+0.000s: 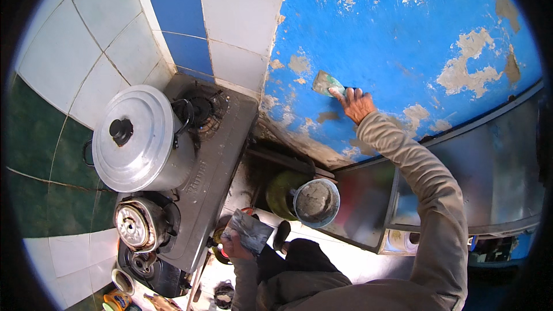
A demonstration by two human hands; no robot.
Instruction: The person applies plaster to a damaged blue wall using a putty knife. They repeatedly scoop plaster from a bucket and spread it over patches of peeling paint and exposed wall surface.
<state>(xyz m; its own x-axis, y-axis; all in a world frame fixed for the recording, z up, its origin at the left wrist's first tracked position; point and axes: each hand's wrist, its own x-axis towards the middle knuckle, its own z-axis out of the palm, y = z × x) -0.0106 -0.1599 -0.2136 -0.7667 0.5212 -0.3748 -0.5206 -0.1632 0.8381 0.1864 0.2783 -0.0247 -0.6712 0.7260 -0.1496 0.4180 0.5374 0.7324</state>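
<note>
My right hand (358, 106) is raised to the blue wall (368, 40), its fingers closed round a putty knife (321, 82) with a wide, smeared blade. The blade lies at or close against the paint; I cannot tell whether it touches. Bare grey-beige patches show across the wall where paint is gone. Low by my thigh, my left hand (235, 247) grips a flat rectangular plate (252, 230) smeared with grey paste. Beyond the plate, a light-coloured bucket (298, 207) holds a grey, paste-like mix.
On the left stands a dark stove (210, 196) bearing a large lidded aluminium pot (129, 155) and a smaller kettle-like metal pot (128, 224). A green gas cylinder-like vessel (279, 193) sits beside the bucket. A glass-fronted cabinet (466, 178) runs along the wall at right.
</note>
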